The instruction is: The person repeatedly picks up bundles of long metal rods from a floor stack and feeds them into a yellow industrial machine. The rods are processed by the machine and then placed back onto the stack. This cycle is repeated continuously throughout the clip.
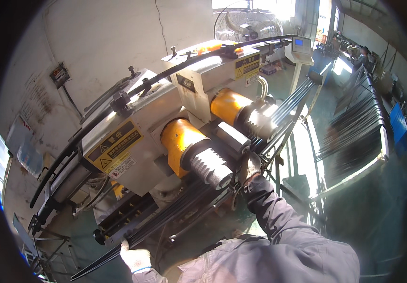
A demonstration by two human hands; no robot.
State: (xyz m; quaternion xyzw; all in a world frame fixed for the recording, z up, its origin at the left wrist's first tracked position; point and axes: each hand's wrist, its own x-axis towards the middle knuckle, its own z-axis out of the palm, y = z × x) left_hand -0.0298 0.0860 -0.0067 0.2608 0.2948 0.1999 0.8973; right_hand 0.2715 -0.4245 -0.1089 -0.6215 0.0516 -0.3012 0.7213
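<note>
Head view looks down on a grey metal machine (132, 137) filling the centre of the frame, boxy in shape, with two yellow warning labels on its faces. Two yellow cylinders stick out of it toward the lower right, each ending in a ribbed grey steel roller: the nearer roller (210, 166) sits at centre, the farther roller (260, 123) up and to the right. A bundle of thin black rods (175, 217) runs diagonally from the lower left of the frame, passes under the nearer roller and goes on toward the upper right; the rods are too close together to count.

Left hand (136, 258), in a white fabric glove, sits at the bottom left of centre with its fingers clenched around the lower end of the bundle. Right hand (252, 166), in a worn grey glove, reaches up at centre right and rests on the bundle just beside the nearer roller; whether its fingers close round the rods cannot be told. Both sleeves are grey cloth.

On the right side of the frame a slanted steel rack (354, 137) holds many more dark rods lying side by side. One round wire-guarded fan (248, 23) stands at the top centre. Green floor (378, 221) shows at the lower right.
</note>
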